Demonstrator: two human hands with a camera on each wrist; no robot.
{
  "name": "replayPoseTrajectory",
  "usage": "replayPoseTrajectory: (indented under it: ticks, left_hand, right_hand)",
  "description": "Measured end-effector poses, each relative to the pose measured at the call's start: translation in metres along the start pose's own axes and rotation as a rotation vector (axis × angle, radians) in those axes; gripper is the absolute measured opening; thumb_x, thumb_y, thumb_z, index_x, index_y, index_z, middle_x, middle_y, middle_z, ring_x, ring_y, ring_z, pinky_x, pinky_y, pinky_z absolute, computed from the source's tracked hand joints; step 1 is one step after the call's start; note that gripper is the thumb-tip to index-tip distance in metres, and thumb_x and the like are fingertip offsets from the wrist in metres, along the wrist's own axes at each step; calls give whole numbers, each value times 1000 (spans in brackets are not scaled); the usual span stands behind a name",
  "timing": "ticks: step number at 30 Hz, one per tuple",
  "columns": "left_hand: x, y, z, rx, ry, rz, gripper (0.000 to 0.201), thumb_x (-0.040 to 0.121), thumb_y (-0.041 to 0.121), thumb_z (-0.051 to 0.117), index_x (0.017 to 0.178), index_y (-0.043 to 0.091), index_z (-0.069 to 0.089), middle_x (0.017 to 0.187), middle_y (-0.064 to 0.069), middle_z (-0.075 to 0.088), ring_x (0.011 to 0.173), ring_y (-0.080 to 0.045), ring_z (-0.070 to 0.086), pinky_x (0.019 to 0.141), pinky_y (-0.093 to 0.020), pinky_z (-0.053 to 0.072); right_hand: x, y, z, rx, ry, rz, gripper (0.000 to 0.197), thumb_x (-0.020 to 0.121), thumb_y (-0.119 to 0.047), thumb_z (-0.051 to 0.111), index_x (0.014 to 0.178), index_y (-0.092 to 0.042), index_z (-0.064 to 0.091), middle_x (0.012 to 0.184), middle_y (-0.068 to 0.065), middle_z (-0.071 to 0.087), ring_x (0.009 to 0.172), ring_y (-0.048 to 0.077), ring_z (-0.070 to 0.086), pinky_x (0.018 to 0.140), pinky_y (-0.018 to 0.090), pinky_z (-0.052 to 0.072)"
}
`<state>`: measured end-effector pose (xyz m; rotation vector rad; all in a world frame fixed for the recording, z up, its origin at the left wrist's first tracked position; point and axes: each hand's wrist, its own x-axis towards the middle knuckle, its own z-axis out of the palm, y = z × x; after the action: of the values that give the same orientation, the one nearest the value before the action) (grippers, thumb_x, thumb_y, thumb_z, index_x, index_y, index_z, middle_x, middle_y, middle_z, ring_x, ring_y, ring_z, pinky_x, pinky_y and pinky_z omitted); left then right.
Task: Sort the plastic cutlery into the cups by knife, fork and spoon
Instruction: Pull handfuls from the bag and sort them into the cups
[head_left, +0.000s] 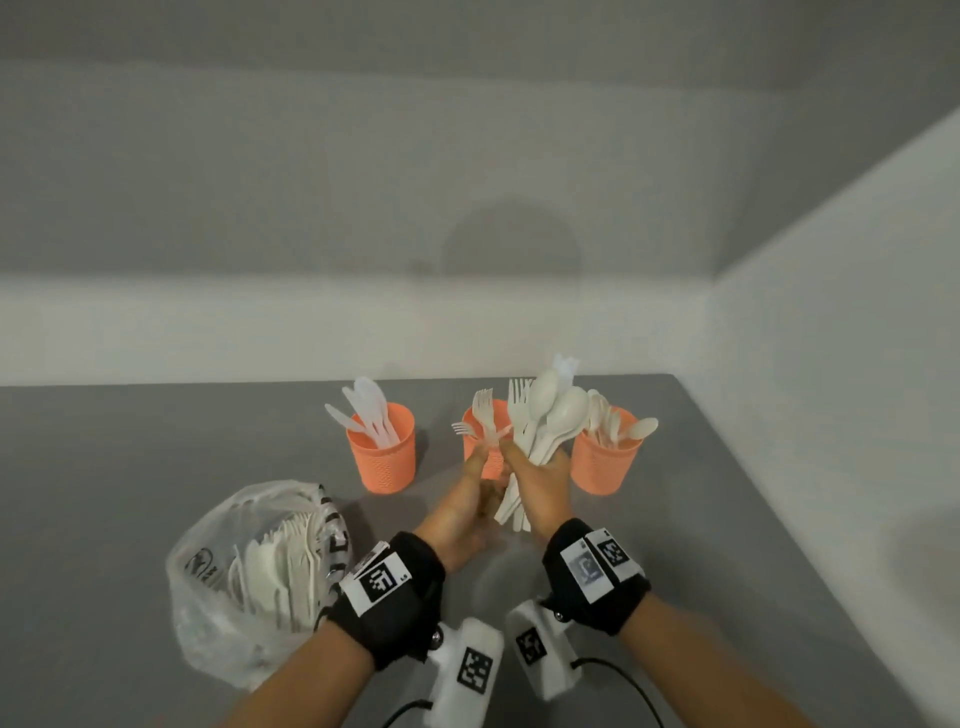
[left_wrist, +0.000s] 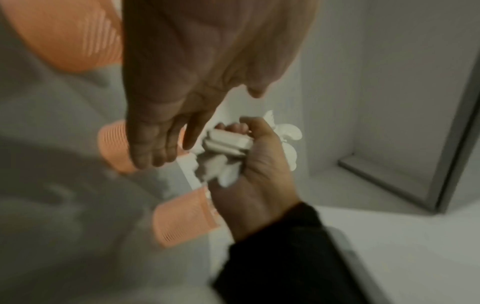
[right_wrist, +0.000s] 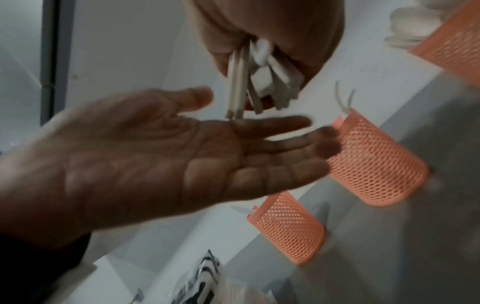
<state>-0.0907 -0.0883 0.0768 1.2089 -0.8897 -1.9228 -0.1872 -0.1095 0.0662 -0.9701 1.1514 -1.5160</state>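
Three orange mesh cups stand in a row: the knife cup (head_left: 382, 449) on the left, the fork cup (head_left: 483, 415) in the middle, the spoon cup (head_left: 605, 460) on the right. My right hand (head_left: 540, 467) grips a bundle of white spoons and forks (head_left: 550, 410), held upright in front of the fork and spoon cups. The bundle's handle ends (right_wrist: 262, 78) stick out below the fist. My left hand (head_left: 480, 462) is beside it with palm flat and fingers (right_wrist: 285, 148) straight, reaching toward the fork cup (right_wrist: 376, 164). It holds nothing.
A clear plastic bag (head_left: 254, 566) with more white cutlery lies at the near left on the grey table (head_left: 156, 467). White walls close the table at the back and right. Cables trail from the wrist cameras near the front edge.
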Motion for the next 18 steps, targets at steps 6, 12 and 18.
replayPoseTrajectory:
  ticks: [6,12,18]
  left_hand:
    - [21,5,-7,352,-7,302,44,73,33,73,108,10,57,87,0,69,66,-4,63,52,-15,46]
    - [21,13,-6,233,-33,238,22,80,18,66,94,2,62,70,0,71,48,-13,60,40,-20,47]
    - [57,3,4,220,553,402,15,77,2,61,91,4,64,85,-12,69,82,-28,67,77,-37,56]
  right_hand:
    - [-4,9,8,-77,-97,-63,16,85,-23,63,70,-19,67,57,-10,67,56,-2,63,54,9,50]
    - [-3,14,-26,-108,-813,525,15,83,-4,55,69,-9,54,44,-5,47,42,9,52,50,24,52]
    - [6,23,-9,-431,-431,149,20,84,1,56,94,-17,56,78,-4,64,72,6,58,58,6,43]
